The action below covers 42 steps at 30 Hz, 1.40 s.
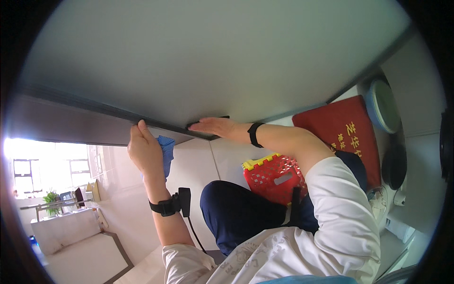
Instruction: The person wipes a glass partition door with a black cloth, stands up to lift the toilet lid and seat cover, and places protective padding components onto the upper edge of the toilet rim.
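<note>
A large pale grey panel [213,61] with a dark edge strip [94,106] fills the upper part of the view. At that strip, on the left, my left hand [143,149] is closed, thumb up against the edge. A blue cloth [166,150] sticks out from its palm side; the curled fingers are partly hidden. Further right, my right hand [215,127] lies stretched out along the panel's lower edge, fingers together and straight. Something black shows around its fingertips and behind it, mostly covered. Both wrists carry black bands.
Beside my bent knee stands a red and yellow perforated plastic stool [276,175]. A dark red bag with yellow lettering [331,123] and a round blue-rimmed basin [384,106] are on the right. Far left are a bright window [52,165] and a green plant [51,201].
</note>
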Motion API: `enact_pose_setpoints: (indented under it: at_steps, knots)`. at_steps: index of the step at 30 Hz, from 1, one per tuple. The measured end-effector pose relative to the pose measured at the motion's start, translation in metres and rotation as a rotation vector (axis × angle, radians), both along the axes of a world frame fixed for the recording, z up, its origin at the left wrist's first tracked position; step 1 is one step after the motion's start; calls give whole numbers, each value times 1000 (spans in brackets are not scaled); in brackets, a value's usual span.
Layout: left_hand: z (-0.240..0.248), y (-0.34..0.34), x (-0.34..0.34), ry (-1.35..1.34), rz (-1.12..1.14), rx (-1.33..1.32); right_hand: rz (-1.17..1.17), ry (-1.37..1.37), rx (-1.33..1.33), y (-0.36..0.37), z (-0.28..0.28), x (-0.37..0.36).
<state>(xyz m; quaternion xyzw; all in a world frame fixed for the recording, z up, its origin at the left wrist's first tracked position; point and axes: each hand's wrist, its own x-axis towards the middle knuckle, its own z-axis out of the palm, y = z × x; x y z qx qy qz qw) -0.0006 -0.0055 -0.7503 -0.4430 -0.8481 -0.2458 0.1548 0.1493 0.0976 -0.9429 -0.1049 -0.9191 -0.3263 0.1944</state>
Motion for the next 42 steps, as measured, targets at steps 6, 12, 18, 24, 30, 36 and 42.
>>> enact_pose_setpoints:
  at_steps: [6,12,18,24,30,36,42]
  knots:
    - [0,-1,-1,7,-30,6,139,-363,108,16,-67,-14]
    - [0,0,-3,12,6,-63,417,-247,-1106,36,-12,21]
    - [1,0,0,-4,-33,11,6,100,71,61,45,142]
    - [2,-6,0,-11,41,-74,-774,490,-525,55,16,208]
    - [1,-3,0,35,-38,-24,-816,1015,-346,72,-23,212]
    - [-2,0,-5,31,-49,-59,-1041,1850,-669,98,-15,197]
    - [-3,-6,-12,88,-51,-73,-943,2560,-1362,59,-35,53]
